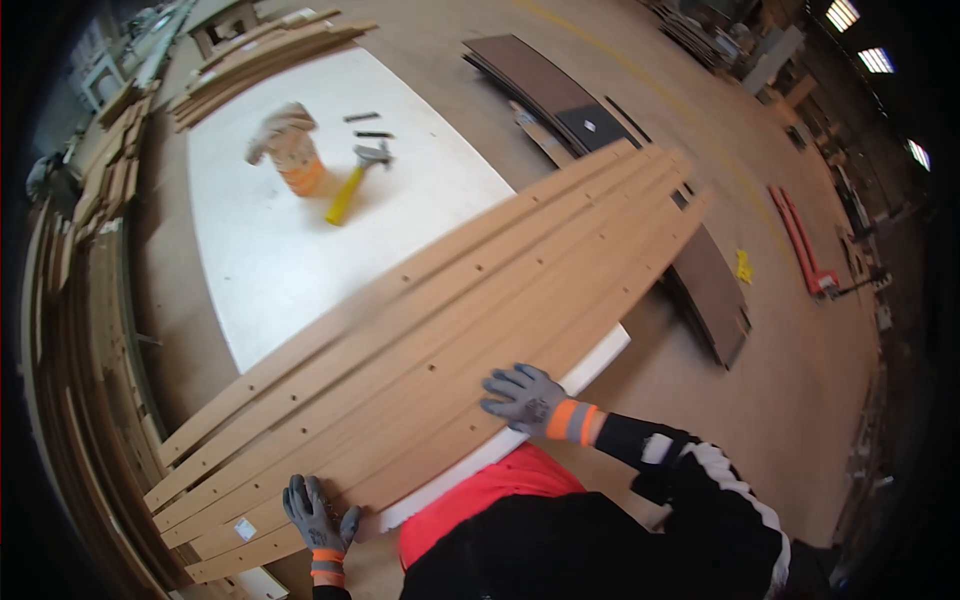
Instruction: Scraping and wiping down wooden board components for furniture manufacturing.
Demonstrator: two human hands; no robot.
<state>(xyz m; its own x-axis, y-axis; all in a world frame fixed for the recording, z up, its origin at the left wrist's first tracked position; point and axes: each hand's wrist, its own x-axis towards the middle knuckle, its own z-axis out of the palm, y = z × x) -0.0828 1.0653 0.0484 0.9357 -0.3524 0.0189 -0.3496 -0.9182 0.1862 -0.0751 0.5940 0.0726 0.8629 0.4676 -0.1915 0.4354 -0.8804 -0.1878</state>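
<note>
Wooden planks (450, 310) cross the white table (280, 255).
I spread my right hand (522, 398) on them; left hand (320, 515) half-open at their edge, grip unclear.

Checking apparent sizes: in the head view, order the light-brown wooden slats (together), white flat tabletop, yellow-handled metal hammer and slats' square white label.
1. Wooden slats and white tabletop: unsure; slats are nearer, covering part.
2. Hammer
3. White label
</note>
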